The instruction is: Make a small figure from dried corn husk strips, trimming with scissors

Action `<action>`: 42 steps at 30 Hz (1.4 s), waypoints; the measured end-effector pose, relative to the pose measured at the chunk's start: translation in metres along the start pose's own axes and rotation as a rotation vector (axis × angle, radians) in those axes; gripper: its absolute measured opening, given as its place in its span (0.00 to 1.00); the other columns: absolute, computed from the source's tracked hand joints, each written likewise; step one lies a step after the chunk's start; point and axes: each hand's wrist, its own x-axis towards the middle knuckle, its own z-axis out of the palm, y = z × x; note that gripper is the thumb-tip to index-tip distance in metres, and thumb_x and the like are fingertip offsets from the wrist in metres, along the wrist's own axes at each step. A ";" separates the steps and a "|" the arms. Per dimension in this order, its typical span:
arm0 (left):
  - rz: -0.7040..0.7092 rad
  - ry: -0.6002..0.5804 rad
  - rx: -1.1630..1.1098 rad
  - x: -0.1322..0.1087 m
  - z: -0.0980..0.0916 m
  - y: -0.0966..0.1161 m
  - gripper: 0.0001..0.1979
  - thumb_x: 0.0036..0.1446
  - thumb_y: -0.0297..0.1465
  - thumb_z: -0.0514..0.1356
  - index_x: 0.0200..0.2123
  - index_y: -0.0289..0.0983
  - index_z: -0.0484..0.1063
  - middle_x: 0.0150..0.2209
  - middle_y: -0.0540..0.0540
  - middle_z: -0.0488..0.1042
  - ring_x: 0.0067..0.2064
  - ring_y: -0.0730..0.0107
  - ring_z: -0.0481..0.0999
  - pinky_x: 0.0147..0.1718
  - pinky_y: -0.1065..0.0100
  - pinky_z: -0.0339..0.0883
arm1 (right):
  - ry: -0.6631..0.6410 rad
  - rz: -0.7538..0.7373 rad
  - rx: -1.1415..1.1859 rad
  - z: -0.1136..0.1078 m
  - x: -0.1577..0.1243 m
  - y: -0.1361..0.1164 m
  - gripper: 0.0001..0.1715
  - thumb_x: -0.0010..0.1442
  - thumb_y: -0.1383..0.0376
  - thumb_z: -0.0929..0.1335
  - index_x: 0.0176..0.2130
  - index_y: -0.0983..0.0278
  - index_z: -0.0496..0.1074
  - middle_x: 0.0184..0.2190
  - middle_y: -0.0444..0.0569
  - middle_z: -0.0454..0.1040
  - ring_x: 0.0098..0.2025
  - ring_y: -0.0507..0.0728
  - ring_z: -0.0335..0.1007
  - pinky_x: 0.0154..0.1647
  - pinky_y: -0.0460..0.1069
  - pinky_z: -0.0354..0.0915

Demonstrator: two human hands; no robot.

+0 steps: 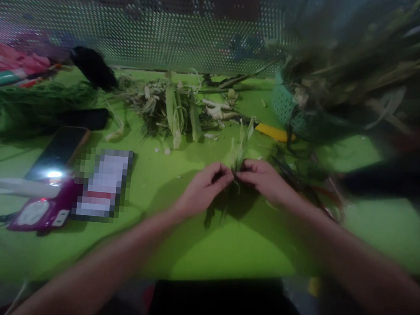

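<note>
My left hand (205,186) and my right hand (263,178) meet over the middle of the bright green table (172,252). Both have their fingers pinched together on a small bunch of green leaves (240,148) that stands up between them. The lower ends of the stems hang below my fingers as a dark tangle. A pile of cut green stalks and pale husk scraps (177,108) lies just beyond my hands.
A teal basket (286,108) full of long leaves stands at the right back, with a yellow-handled tool (273,132) beside it. Two dark phones (62,147), a purple device (45,209) and a card lie at the left. A perforated metal screen (151,25) closes the back.
</note>
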 end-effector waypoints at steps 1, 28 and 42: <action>-0.058 -0.001 -0.060 -0.001 -0.001 0.000 0.06 0.63 0.33 0.57 0.35 0.37 0.71 0.29 0.49 0.72 0.30 0.73 0.70 0.28 0.70 0.66 | -0.007 -0.003 0.005 0.000 0.000 0.000 0.10 0.48 0.59 0.71 0.28 0.64 0.71 0.24 0.41 0.70 0.26 0.50 0.60 0.29 0.47 0.54; 0.036 0.177 0.041 0.005 0.001 -0.012 0.05 0.62 0.31 0.58 0.34 0.37 0.70 0.32 0.48 0.74 0.34 0.71 0.71 0.34 0.67 0.66 | 0.034 -0.444 -0.650 0.001 -0.022 -0.014 0.07 0.61 0.65 0.69 0.33 0.61 0.78 0.28 0.45 0.77 0.30 0.53 0.68 0.32 0.48 0.56; 0.096 0.003 0.171 0.000 0.002 -0.009 0.07 0.60 0.33 0.59 0.37 0.38 0.76 0.35 0.48 0.78 0.37 0.68 0.75 0.39 0.65 0.68 | 0.215 -0.407 -0.467 0.002 -0.017 -0.004 0.09 0.59 0.59 0.72 0.31 0.62 0.77 0.27 0.45 0.76 0.30 0.54 0.68 0.32 0.48 0.60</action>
